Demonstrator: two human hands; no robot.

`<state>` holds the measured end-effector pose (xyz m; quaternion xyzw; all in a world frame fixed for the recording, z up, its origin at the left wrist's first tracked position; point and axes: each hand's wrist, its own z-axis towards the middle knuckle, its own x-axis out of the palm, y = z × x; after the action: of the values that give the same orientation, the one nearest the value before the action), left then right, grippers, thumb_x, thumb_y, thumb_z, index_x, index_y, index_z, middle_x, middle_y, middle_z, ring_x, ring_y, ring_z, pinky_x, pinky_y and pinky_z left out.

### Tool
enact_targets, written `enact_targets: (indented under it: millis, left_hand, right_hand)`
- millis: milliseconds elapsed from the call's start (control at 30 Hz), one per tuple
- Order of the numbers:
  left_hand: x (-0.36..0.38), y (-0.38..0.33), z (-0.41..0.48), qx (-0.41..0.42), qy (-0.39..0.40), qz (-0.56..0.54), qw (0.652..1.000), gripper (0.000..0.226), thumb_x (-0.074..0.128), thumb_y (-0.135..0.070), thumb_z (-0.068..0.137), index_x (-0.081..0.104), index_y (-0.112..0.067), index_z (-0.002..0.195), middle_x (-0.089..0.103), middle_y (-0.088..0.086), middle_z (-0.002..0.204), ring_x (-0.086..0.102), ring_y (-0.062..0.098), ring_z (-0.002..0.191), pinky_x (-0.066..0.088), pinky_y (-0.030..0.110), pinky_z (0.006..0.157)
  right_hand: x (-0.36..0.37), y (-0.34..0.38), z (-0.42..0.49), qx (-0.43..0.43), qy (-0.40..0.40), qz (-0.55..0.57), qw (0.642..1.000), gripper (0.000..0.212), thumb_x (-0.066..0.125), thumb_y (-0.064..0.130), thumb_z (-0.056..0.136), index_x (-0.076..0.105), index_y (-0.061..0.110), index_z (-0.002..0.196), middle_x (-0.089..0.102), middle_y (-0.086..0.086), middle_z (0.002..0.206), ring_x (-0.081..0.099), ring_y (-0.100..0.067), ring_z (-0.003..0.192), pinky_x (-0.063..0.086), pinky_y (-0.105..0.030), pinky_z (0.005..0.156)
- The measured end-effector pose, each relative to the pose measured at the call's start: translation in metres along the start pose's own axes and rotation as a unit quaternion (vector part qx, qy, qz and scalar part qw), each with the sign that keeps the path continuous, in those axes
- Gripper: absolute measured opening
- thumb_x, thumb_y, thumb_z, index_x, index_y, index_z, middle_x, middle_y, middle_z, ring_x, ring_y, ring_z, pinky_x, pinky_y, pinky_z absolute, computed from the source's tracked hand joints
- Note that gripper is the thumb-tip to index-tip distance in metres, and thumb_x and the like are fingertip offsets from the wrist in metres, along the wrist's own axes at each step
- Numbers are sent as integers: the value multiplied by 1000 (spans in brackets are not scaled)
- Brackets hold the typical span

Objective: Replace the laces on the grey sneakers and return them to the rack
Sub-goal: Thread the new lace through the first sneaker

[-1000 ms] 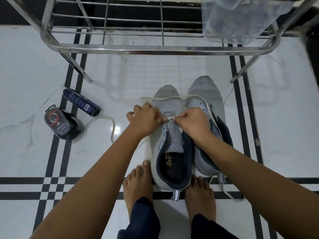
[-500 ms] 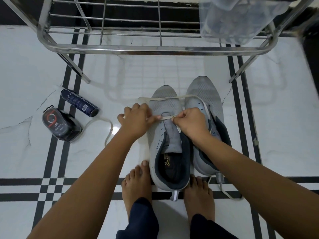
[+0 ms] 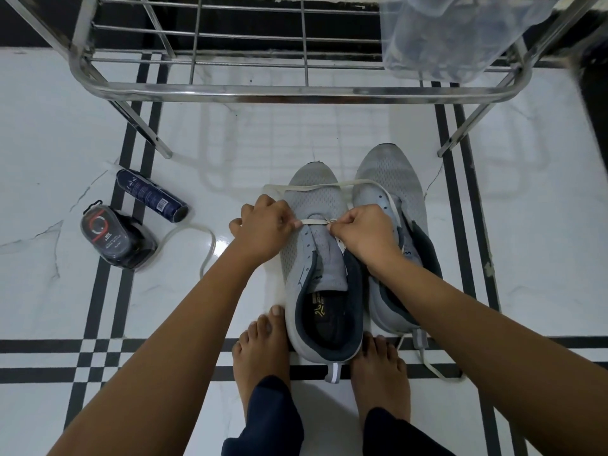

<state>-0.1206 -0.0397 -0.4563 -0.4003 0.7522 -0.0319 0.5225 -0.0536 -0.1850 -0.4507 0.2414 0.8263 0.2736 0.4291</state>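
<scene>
The lace point(image 3: 312, 221) in the grip is matt cream woven cloth, and the sneaker point(image 3: 316, 202) under it is matt grey mesh fabric. Beyond the grip the rack point(image 3: 296, 92) is polished metal. The floor point(image 3: 49, 143) around is glossy white tile, with a glossy dark can point(image 3: 151, 195) and a clear plastic case point(image 3: 115, 238) left of the grip.

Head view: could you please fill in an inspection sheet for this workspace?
Surface: white floor with black stripes.
Job's things: grey sneakers side by side on the floor; lace taut between the hands, looping over both toes; rack beyond.
Clutter: spray can, polish case and loose lace on the left.
Grippers: left hand and right hand each pinch the lace.
Cables: nothing seen.
Surroundings: plastic bag on the rack; bare feet at the sneakers' heels.
</scene>
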Motion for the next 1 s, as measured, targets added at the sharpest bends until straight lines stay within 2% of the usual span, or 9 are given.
enact_targets:
  millis: [133, 233, 333, 533, 667, 767, 833, 933, 1000]
  left_hand:
    - [-4, 2, 2, -1, 39, -4, 999, 28, 51, -46, 90, 60, -22, 102, 47, 0, 115, 39, 24, 115, 27, 38, 93]
    - [-11, 4, 4, 22, 90, -75, 993, 24, 54, -45, 89, 57, -24, 79, 53, -6, 87, 50, 17, 91, 39, 35, 86]
    - [-22, -2, 2, 36, 130, -126, 983, 33, 56, -40, 90, 49, -19, 65, 42, -6, 62, 40, 10, 61, 31, 23, 58]
    - [-39, 8, -5, 26, 202, -190, 960, 24, 62, -35, 86, 60, -12, 78, 51, 1, 72, 45, 12, 70, 36, 19, 65]
    - [-29, 4, -4, 56, 200, -163, 965, 18, 60, -32, 88, 62, -15, 82, 52, -2, 73, 45, 11, 70, 35, 20, 63]
    - [-33, 7, -1, 53, 182, -211, 959, 21, 57, -29, 90, 62, -16, 75, 57, -2, 73, 51, 11, 73, 42, 15, 69]
    - [-36, 10, -1, 50, 166, -239, 956, 24, 54, -29, 92, 60, -19, 72, 57, -8, 70, 51, 7, 68, 41, 3, 60]
    - [-32, 5, -2, 69, 178, -228, 955, 27, 50, -31, 94, 60, -17, 74, 57, -2, 76, 50, 7, 67, 40, 3, 58]
    - [-30, -2, -1, 78, 186, -221, 954, 28, 49, -31, 94, 58, -15, 74, 55, -1, 73, 50, 7, 66, 40, 3, 58]
  right_hand:
    - [-3, 5, 0, -75, 14, -81, 994, 17, 67, 17, 84, 66, 2, 93, 60, -8, 90, 57, -13, 81, 44, -19, 66]
    - [-9, 20, 4, -173, 99, -120, 973, 33, 67, 13, 84, 59, 9, 116, 45, 2, 107, 45, -7, 98, 34, -14, 83]
    - [-12, 35, 8, -196, 190, -166, 948, 21, 68, 15, 84, 67, 10, 104, 49, 11, 88, 48, -7, 94, 38, -17, 77]
    - [-27, 25, 18, -181, 187, -172, 950, 10, 65, 19, 87, 69, 10, 90, 50, 15, 78, 52, -10, 87, 35, -9, 66]
    - [-25, 25, 16, -175, 193, -173, 950, 6, 63, 19, 88, 66, 15, 88, 53, 11, 82, 53, -12, 88, 41, -23, 73]
    - [-32, 25, 22, -173, 164, -240, 941, 11, 61, 17, 89, 68, 9, 92, 52, 8, 81, 50, -11, 77, 36, -22, 71]
    - [-37, 25, 23, -180, 151, -249, 940, 13, 65, 21, 86, 66, 14, 96, 52, 4, 93, 46, -9, 83, 33, -23, 75]
    - [-36, 37, 12, -184, 205, -201, 940, 44, 73, 31, 78, 57, 20, 118, 43, 4, 114, 40, -7, 103, 31, -20, 84]
    - [-32, 48, 6, -188, 233, -190, 935, 37, 73, 32, 78, 61, 22, 112, 50, 7, 107, 47, -7, 98, 36, -20, 78]
